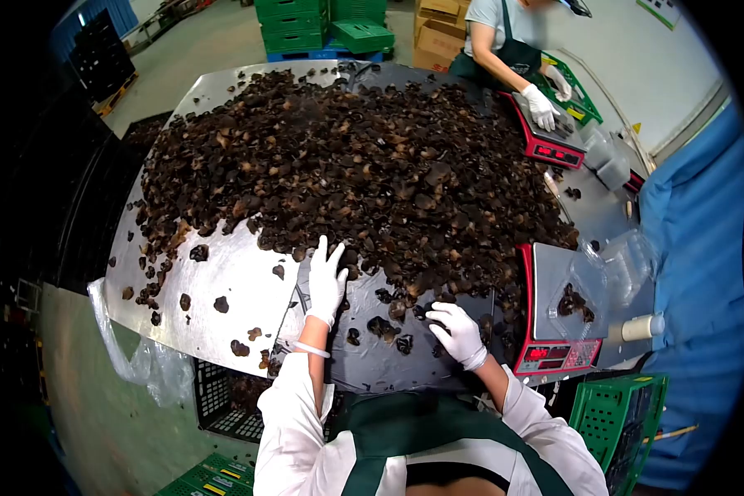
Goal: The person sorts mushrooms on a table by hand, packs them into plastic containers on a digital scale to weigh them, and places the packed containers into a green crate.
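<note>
A big heap of dark brown wood ear mushrooms [364, 165] covers the metal table [223, 289]. My left hand [326, 283], in a white glove, reaches to the heap's near edge with its fingers stretched out. It appears to hold nothing. My right hand [460, 334], gloved too, hovers or rests by loose mushroom pieces nearer to me, its fingers slightly bent and apart. No piece shows in it. Right of it, a red digital scale [546, 354] carries a clear plastic tray [585, 285] with a few mushrooms [572, 302] inside.
Across the table a person [504, 41] in white gloves works at another red scale [554, 154]. Clear containers [610, 161] stand beside it. Green crates [620, 422] are at my right, a black crate [223, 405] below the table's front edge. A plastic bag [145, 364] hangs at left.
</note>
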A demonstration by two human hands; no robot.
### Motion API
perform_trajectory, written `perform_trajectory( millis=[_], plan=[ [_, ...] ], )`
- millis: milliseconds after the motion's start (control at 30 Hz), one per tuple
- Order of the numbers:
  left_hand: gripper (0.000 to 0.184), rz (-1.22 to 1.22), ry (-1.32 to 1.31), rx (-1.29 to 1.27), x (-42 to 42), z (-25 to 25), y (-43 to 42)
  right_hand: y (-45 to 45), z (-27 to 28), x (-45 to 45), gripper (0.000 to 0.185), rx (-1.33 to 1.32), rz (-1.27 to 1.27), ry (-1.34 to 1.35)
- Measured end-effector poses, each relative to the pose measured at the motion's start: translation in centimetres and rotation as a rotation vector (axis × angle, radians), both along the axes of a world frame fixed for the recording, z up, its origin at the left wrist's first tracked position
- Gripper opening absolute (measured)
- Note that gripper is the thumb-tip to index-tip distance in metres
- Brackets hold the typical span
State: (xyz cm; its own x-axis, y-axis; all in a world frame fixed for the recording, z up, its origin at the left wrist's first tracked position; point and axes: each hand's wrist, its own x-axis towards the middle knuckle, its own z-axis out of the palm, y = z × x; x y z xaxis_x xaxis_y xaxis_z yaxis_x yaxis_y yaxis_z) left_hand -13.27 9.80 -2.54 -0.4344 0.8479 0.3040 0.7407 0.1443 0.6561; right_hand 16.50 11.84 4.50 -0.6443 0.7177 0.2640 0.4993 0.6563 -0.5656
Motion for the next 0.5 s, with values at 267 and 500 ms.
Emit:
perform_trajectory(
  millis=[267, 500],
  plan=[
    [0.02, -0.047, -0.151, 0.155, 3.5, 0.7, -5.3, -0.7, -1.6, -2.0, 0.026, -0.366, 0.022, 0.151],
    [0.037, -0.167, -0.042, 0.106, 6.3, 1.7, -13.4, -0.5, -4.6, -4.8, 0.02, -0.108, 0.072, -0.103]
  ],
)
